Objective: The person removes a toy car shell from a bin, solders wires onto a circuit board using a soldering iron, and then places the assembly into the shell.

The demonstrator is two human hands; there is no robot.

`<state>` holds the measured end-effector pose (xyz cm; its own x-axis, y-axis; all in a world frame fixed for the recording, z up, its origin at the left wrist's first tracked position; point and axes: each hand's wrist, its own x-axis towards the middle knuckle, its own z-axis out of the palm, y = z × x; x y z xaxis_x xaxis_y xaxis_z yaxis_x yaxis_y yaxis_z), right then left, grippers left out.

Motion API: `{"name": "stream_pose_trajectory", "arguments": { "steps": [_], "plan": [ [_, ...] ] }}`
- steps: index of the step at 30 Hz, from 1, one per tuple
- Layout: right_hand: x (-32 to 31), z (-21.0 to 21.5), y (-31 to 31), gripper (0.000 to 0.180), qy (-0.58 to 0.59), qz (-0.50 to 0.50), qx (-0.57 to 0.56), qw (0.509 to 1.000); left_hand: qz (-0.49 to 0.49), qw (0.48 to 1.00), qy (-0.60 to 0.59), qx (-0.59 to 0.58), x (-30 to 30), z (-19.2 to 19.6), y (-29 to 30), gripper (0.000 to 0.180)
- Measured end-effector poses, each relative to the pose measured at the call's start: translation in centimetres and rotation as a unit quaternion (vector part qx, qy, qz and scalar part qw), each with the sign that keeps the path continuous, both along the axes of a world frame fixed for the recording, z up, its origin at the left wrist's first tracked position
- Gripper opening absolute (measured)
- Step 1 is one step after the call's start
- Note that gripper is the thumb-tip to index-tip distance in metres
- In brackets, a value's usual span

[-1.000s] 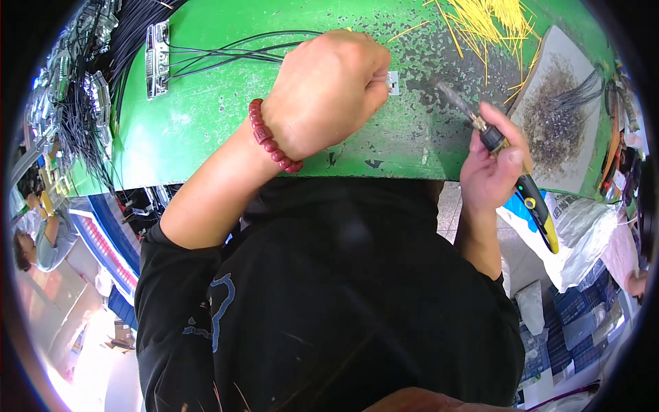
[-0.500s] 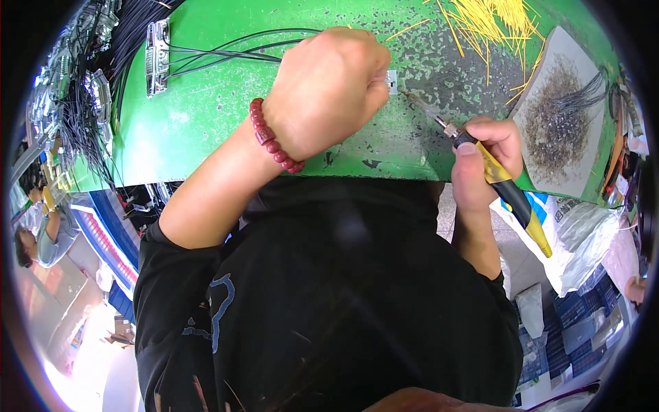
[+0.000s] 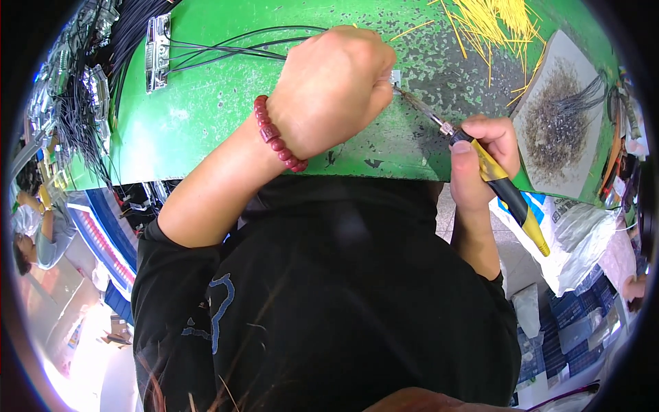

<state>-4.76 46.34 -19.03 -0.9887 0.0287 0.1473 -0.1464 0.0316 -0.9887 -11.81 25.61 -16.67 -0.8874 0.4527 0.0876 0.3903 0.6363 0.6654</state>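
My right hand [image 3: 480, 156] grips a soldering iron [image 3: 508, 189] by its black and yellow handle, and the tip points up and left. That tip reaches a small whitish connector piece [image 3: 396, 77] showing just past the fingers of my left hand [image 3: 334, 93]. My left hand is closed in a pinch, the back of it facing up, and hides most of the piece. Black wires [image 3: 240, 49] run from behind my left hand to a clear-and-metal connector housing [image 3: 157, 55] lying at the left on the green table.
Loose yellow tubes [image 3: 498, 27] lie at the far right. Beside my right hand is a pale board [image 3: 587, 69] with dark residue and thin dark wires. Bundled black wires and connectors [image 3: 86, 103] crowd the left edge. Another person [image 3: 48, 237] is at the far left.
The soldering iron's tip has shifted slightly up and left onto the small piece. My left hand and the wires have moved a little to the right.
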Motion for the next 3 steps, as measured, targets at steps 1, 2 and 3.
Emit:
{"name": "stream_pose_trajectory", "arguments": {
  "steps": [1, 2, 3],
  "plan": [
    [0.01, 0.0, 0.01, 0.024, 0.001, -0.002, 0.005, 1.0, 0.0, 1.0, -0.001, -0.001, 0.0, 0.05, 0.01, 0.009],
    [0.03, -0.01, 0.02, 0.024, 0.001, -0.005, 0.009, 1.0, 0.0, 1.0, -0.001, 0.0, 0.01, 0.08, 0.02, 0.009],
    [0.03, 0.01, 0.02, 0.024, 0.001, -0.005, 0.01, 1.0, 0.001, 1.0, -0.003, -0.001, 0.01, 0.11, 0.04, 0.009]
  ]
}}
